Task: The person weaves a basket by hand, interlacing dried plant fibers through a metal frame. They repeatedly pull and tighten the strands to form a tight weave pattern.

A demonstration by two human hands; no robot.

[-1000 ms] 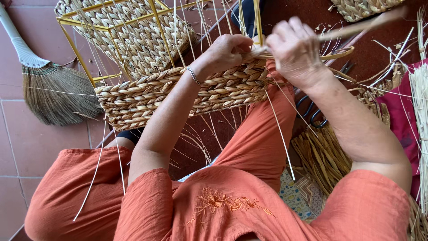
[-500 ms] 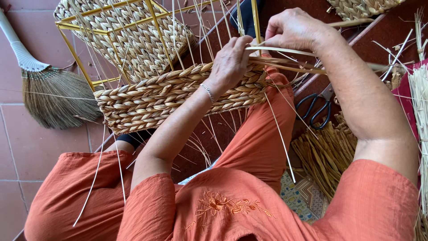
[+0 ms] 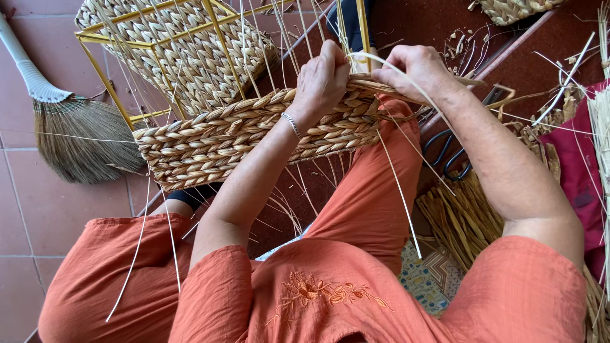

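Both hands met at the woven basket wall's right end, the left hand pressed closed on its top braid, the right hand beside it pinching a pale strand trailing toward the lap.

Half-woven basket of braided straw on a yellow wire frame, tipped sideways across the upper middle of the frame; pale loose strands trailing down from its rim.
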